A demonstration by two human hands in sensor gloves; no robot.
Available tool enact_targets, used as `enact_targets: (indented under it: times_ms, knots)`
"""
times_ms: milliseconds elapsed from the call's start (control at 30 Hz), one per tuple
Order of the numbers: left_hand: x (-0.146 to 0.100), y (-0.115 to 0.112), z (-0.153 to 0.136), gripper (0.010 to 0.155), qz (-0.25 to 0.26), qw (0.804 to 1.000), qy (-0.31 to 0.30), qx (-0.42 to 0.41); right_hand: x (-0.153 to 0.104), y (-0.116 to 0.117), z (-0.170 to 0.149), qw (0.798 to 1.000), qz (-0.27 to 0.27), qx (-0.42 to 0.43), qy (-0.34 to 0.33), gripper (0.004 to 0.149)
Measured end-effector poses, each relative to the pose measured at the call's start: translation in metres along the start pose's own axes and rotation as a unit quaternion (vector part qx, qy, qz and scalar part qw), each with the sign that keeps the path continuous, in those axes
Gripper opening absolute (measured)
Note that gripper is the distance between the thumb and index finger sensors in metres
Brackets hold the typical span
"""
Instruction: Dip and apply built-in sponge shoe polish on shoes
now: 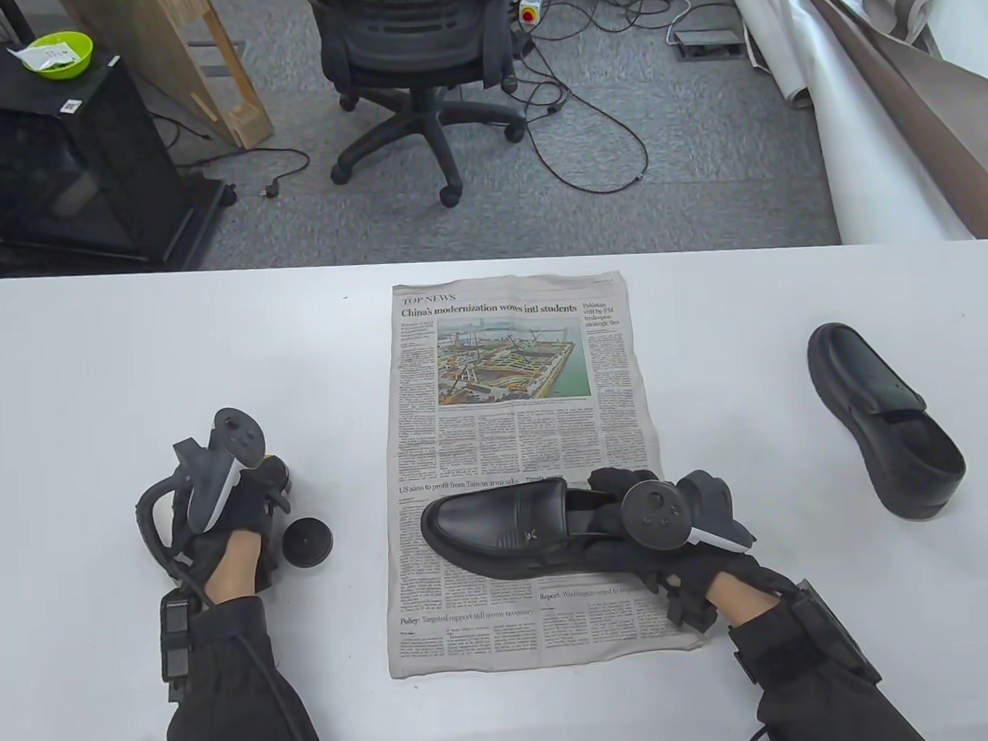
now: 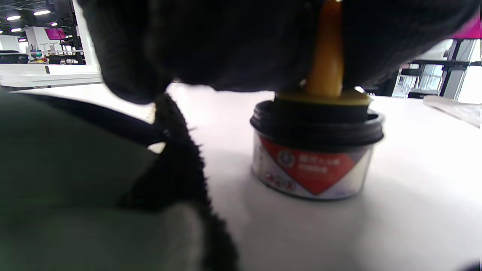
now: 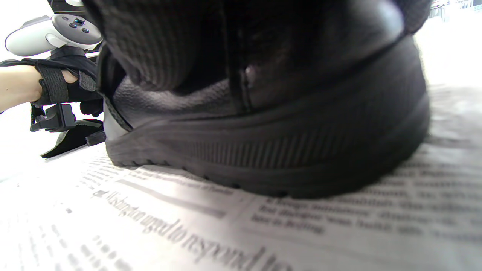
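dipping the sponge while the shoe waits on the paper

table view: the left hand [image 1: 222, 521] sits over the polish jar [image 1: 276, 472] left of the newspaper [image 1: 517, 435], the jar's lid [image 1: 307, 542] lying just beside it; the right hand [image 1: 665, 535] grips the heel end of the shoe [image 1: 501, 530] on the paper, and a second shoe [image 1: 885, 419] lies well apart at right. left wrist view: fingers [image 2: 241, 41] pinch the yellow applicator handle [image 2: 327, 56], its sponge seated in the jar's mouth. right wrist view: fingers curl over the shoe's heel. the dip looks under way; next calls for lifting the sponge out and carrying it to the held shoe's upper
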State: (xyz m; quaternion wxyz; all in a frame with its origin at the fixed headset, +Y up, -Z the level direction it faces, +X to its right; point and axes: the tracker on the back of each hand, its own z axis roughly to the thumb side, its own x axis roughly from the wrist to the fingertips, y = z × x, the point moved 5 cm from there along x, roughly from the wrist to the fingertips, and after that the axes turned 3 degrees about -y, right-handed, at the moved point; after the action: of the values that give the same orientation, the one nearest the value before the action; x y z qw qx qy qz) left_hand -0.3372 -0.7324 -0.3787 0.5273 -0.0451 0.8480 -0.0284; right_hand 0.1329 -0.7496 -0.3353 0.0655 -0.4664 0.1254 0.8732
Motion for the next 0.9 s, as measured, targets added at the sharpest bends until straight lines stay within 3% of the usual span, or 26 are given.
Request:
enact_targets:
  times_ms: [133,233,400,667,700,900]
  knots:
    - [-0.004,0.004,-0.001,0.045,0.010,1.000,0.001,0.001,0.000,0.000,0.000,1.000,0.000,-0.001,0.001,0.041]
    - [-0.014,0.021,0.001,0.045,0.030,1.000,-0.005,-0.009,0.000,0.000,0.000,1.000,0.000,-0.001,0.001,0.041]
    - [-0.044,0.049,0.033,0.046,0.066,0.996,-0.059,-0.007,0.000,0.000,0.000,1.000,0.001,-0.001,0.000,0.041]
    - [-0.096,0.034,0.128,0.046,0.003,0.982,-0.185,-0.028,0.000,0.000,0.001,1.000,0.000,-0.006,0.002,0.041]
    - [-0.103,0.030,0.139,0.045,-0.019,0.980,-0.194,-0.040,0.000,0.000,0.001,1.000,0.000,-0.006,0.002,0.041]
    - [-0.123,0.018,0.184,0.045,-0.033,0.974,-0.225,0.002,0.000,0.000,0.001,1.000,0.000,-0.009,0.004,0.041]
